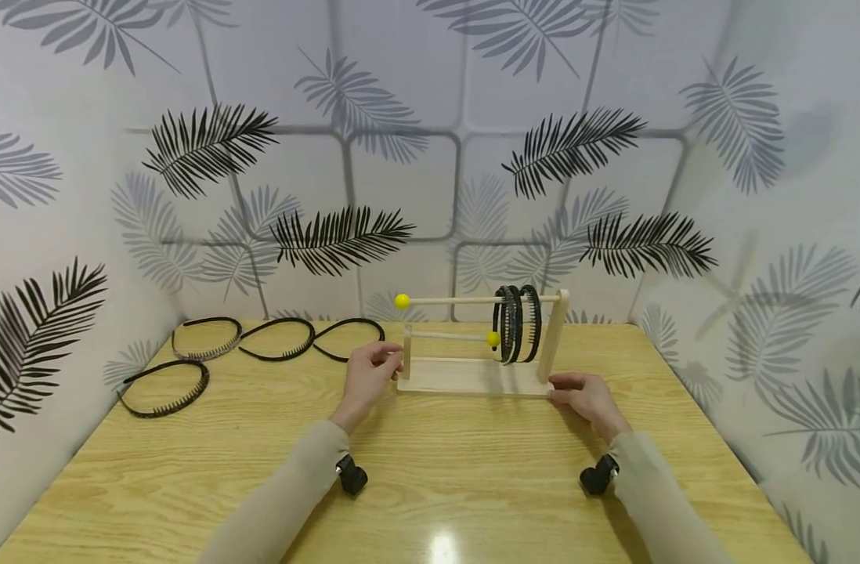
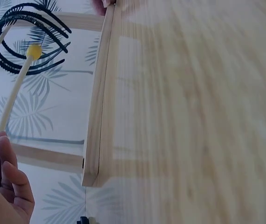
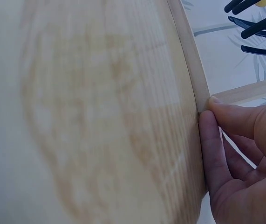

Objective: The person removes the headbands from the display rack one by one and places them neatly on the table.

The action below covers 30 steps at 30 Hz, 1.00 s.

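Observation:
A wooden display rack (image 1: 472, 385) stands on the table. Several toothed black headbands (image 1: 532, 329) hang together toward the right of its upper rod (image 1: 451, 301). A lower rod (image 1: 447, 336) ends in a yellow ball (image 1: 493, 339) beside them. With thumb and index finger, my right hand (image 1: 587, 403) pinches the right end of the base, seen closer in the right wrist view, where the hand (image 3: 244, 158) meets the corner. My left hand (image 1: 370, 380) is beside the short left post (image 1: 406, 352), fingers loosely bent and nothing visible between them; whether the fingertips touch the post is unclear.
Several more headbands lie at the table's back left, among them a greyish one (image 1: 207, 352) and a black one nearest the front (image 1: 169, 409). Another yellow ball (image 1: 402, 301) caps the upper rod's left end. Leaf-patterned walls (image 1: 430, 196) enclose the table.

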Available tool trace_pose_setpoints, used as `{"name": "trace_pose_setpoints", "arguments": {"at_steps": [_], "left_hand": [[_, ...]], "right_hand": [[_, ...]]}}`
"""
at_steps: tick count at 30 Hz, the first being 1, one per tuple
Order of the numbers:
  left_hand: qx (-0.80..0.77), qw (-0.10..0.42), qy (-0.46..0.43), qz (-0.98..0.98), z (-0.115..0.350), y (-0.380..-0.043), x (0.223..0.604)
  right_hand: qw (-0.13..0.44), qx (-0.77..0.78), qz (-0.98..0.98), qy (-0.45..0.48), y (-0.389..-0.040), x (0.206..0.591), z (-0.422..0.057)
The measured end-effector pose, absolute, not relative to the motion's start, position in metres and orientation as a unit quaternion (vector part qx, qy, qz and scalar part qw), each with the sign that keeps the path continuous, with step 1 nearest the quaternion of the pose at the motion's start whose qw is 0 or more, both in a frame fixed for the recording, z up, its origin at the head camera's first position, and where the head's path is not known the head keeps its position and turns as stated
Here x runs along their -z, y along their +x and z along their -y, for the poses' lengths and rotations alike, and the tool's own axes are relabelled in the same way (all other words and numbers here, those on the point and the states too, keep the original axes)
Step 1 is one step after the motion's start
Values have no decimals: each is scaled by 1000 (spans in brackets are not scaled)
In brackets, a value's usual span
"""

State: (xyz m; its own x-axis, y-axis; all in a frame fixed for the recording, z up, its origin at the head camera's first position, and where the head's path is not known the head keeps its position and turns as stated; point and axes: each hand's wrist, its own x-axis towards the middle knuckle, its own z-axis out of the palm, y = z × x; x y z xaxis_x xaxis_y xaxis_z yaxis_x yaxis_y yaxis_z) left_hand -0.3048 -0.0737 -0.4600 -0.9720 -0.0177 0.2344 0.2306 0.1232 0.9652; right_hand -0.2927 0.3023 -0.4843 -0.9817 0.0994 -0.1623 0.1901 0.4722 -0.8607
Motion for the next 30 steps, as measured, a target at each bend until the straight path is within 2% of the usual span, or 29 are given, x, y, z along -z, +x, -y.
{"name": "trace_pose_setpoints", "arguments": {"at_steps": [15, 30], "left_hand": [[677, 97, -83, 725, 48, -307, 458], [692, 45, -138, 708, 28, -307, 456]], "right_hand": [[45, 501, -860, 80, -296, 482, -301], [46, 513, -853, 77, -292, 484, -305]]}}
